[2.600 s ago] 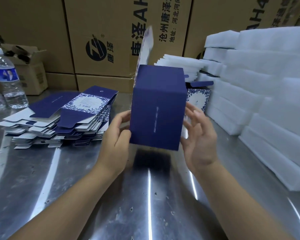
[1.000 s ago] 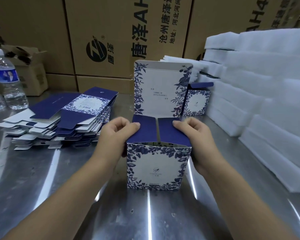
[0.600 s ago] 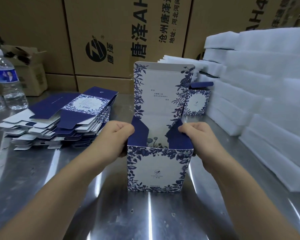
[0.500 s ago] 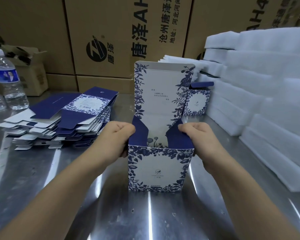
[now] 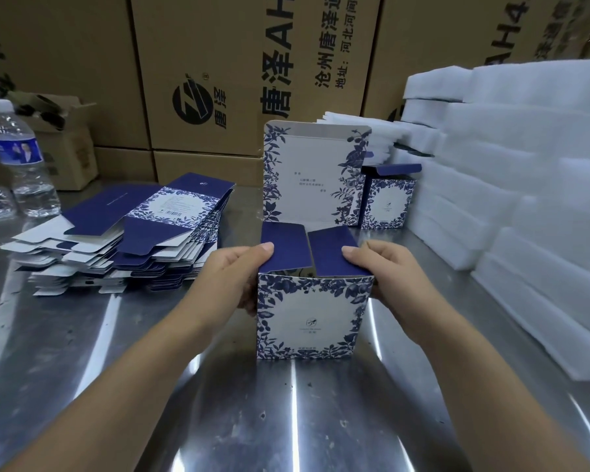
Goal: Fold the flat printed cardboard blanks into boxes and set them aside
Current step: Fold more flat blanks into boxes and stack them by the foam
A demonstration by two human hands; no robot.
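Blue-and-white flat printed cardboard blanks [image 5: 123, 233] lie stacked left of the upright floral cardboard box [image 5: 309, 318]. On that box the left hand [image 5: 232, 277] and right hand [image 5: 390, 277] each clasp a side wall, thumbs pressing its navy flaps [image 5: 283, 247] inward, probably so the raised lid [image 5: 314, 172] can tuck. Behind it to the right a finished box [image 5: 387, 202] stands beside white foam slabs [image 5: 525, 199], with bare steel tabletop [image 5: 286, 420] in front.

Blanks [image 5: 123, 233] left of box [image 5: 309, 315]

2 navy flaps [image 5: 284, 245] risen, nearly level
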